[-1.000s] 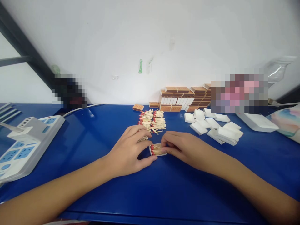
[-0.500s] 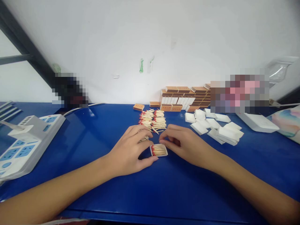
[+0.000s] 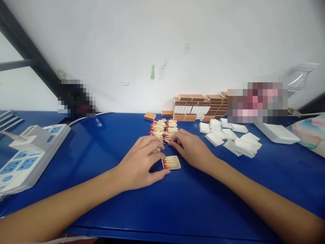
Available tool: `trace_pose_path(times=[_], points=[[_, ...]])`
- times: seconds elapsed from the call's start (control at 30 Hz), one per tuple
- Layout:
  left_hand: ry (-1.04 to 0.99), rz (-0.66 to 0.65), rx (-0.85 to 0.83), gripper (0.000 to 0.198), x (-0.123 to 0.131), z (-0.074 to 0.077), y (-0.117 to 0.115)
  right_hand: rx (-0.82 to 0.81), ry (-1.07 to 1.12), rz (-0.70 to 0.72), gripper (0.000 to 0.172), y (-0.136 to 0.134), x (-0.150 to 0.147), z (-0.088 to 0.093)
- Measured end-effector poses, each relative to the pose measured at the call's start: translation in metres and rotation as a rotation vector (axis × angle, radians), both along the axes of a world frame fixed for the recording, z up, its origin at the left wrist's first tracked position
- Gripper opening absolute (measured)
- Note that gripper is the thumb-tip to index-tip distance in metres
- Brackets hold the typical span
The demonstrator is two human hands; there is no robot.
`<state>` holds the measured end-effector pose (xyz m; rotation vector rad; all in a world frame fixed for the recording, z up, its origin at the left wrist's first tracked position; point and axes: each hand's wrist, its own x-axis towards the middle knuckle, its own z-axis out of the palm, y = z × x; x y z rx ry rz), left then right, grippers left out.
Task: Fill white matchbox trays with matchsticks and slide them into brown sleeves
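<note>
A small white matchbox tray [image 3: 178, 166] lies on the blue table, holding red-headed matches [image 3: 170, 162] laid lengthwise. My left hand [image 3: 142, 162] steadies its left end, index finger at the upper corner and thumb at the lower one. Beyond it are heaps of loose matches [image 3: 157, 127], red heads mostly to the left. At the near right edge of these heaps, my right hand [image 3: 189, 145] has thumb and index finger pinched together on matches; how many is hidden by the fingers.
Orange-and-brown matchboxes [image 3: 190, 98] are stacked against the wall. Several empty-looking white trays [image 3: 230, 134] lie scattered at right, near a larger white box [image 3: 276, 130]. A white power strip [image 3: 33, 159] with a plugged-in adapter occupies the left side.
My right hand has moved away from the tray, up and to the left, to the loose matches. My left hand stays at the tray.
</note>
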<state>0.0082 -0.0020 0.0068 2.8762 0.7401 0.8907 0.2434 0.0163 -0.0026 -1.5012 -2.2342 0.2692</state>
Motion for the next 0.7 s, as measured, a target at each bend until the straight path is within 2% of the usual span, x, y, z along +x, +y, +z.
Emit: trace_pose_path(times=[0.3,0.47,0.7], points=[[0.001,0.003,0.007,0.026,0.0,0.0,0.001,0.054,-0.199,0.039,0.015,-0.001,0.016,0.003],[0.006,-0.004,0.017,0.028,0.0,0.0,0.001,0.044,-0.288,0.117,0.011,0.0,0.027,0.009],[0.008,0.004,0.006,0.028,0.0,-0.001,0.001,0.008,-0.228,0.144,0.007,0.0,0.026,0.009]])
